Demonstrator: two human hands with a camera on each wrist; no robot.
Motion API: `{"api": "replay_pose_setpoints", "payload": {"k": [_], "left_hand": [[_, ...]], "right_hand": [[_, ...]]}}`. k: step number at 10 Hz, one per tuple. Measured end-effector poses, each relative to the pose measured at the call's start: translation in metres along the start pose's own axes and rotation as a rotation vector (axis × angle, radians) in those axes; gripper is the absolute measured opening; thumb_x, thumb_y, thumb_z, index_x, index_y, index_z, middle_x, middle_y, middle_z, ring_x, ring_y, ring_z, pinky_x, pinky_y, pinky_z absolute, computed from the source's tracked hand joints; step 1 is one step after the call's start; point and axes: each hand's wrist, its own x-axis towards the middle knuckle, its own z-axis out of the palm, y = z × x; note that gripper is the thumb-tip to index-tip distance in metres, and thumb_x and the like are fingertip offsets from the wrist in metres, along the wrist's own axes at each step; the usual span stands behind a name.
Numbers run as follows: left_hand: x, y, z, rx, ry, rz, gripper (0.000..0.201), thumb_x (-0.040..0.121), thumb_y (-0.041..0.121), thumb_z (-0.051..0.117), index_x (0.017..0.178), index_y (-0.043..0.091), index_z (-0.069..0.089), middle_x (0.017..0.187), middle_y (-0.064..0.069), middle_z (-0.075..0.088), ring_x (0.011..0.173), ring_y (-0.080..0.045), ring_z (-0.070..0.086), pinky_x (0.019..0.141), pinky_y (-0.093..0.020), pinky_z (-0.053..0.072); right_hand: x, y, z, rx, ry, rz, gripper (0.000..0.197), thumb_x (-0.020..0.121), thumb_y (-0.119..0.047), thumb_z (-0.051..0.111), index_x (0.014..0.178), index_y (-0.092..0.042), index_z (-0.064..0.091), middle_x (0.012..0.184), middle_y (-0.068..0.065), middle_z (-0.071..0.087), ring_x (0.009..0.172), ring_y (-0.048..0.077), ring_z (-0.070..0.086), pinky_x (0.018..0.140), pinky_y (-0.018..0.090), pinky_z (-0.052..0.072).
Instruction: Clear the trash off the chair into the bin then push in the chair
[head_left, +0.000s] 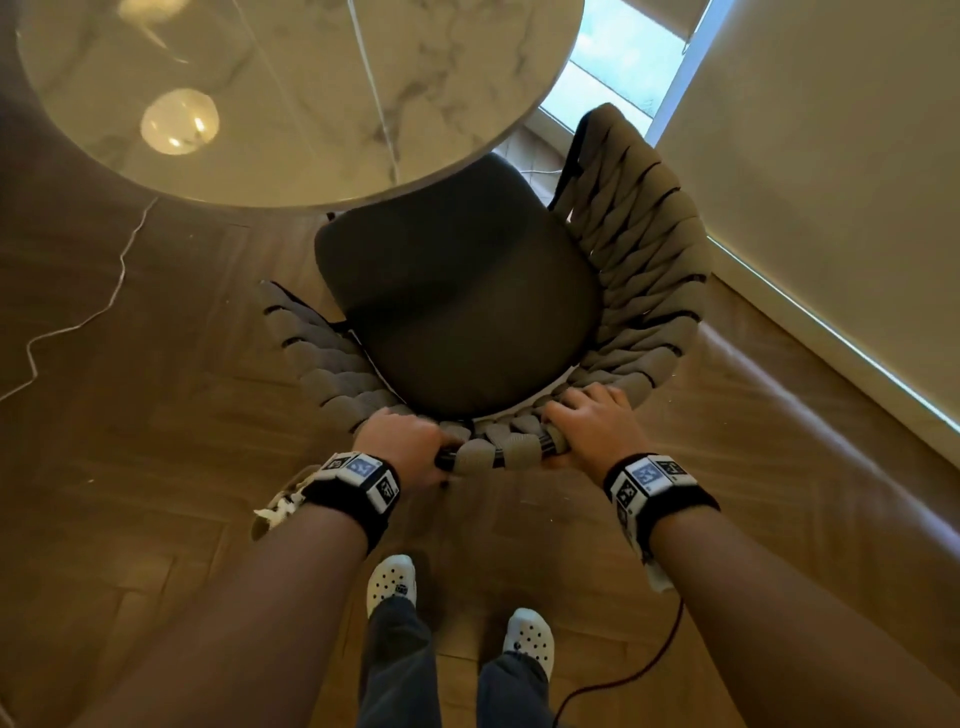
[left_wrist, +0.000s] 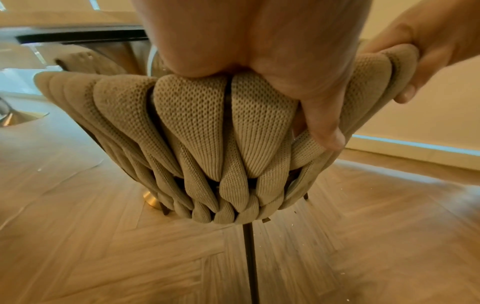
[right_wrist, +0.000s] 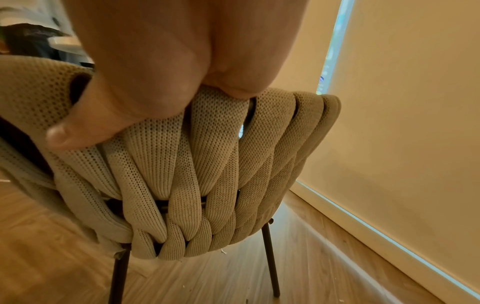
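A chair with a dark seat cushion (head_left: 457, 306) and a woven beige backrest (head_left: 639, 249) stands before me, its front tucked under the round marble table (head_left: 291, 93). The seat is bare. My left hand (head_left: 410, 447) grips the backrest's top rail from behind. My right hand (head_left: 592, 431) grips the same rail further right. The left wrist view shows my left thumb (left_wrist: 324, 123) pressed on the beige weave (left_wrist: 197, 127), with the right hand (left_wrist: 436, 51) beside it. The right wrist view shows my right thumb (right_wrist: 85, 127) on the weave (right_wrist: 207, 160). No bin or trash is in view.
A wall (head_left: 831, 182) with a lit skirting strip runs close along the chair's right side. A white cable (head_left: 83, 317) trails on the wood floor at left. A red cable (head_left: 639, 670) lies by my feet. Thin dark chair legs (right_wrist: 270, 259) stand on the floor.
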Motion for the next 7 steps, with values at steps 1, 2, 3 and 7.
{"api": "replay_pose_setpoints", "payload": {"k": [1,2,3,7], "left_hand": [[0.007,0.000,0.001,-0.020,0.020,0.026,0.038,0.088,0.066,0.048,0.114,0.044,0.064,0.092,0.014,0.068,0.080,-0.009,0.058,0.084,-0.033,0.038],[0.010,0.000,0.000,-0.015,0.044,0.038,0.042,0.087,0.070,0.047,0.114,0.043,0.065,0.088,0.014,0.068,0.074,-0.008,0.055,0.077,-0.030,0.036],[0.008,0.000,-0.001,-0.043,0.040,0.047,0.042,0.087,0.070,0.047,0.115,0.044,0.064,0.089,0.014,0.068,0.075,-0.008,0.055,0.076,-0.029,0.036],[-0.065,-0.013,-0.008,-0.586,0.231,-0.046,0.040,0.087,0.057,0.061,0.122,0.036,0.059,0.118,0.013,0.053,0.108,-0.007,0.049,0.094,-0.032,0.047]], "right_hand": [[0.005,0.007,-0.005,-0.021,-0.002,-0.002,0.060,0.073,-0.059,0.069,0.123,-0.027,0.056,0.125,0.004,0.060,0.119,0.031,0.051,0.106,0.050,0.031],[0.008,0.009,-0.007,-0.030,-0.005,0.001,0.061,0.072,-0.059,0.070,0.122,-0.027,0.058,0.124,0.004,0.061,0.118,0.031,0.051,0.105,0.050,0.032],[0.008,0.008,-0.006,-0.018,-0.003,0.000,0.060,0.074,-0.061,0.067,0.123,-0.028,0.056,0.126,0.004,0.059,0.120,0.030,0.050,0.107,0.049,0.030],[-0.088,-0.022,0.017,0.101,0.146,0.165,0.055,0.091,-0.038,0.058,0.140,-0.024,0.039,0.148,0.011,0.040,0.135,0.030,0.039,0.108,0.042,0.041]]}}
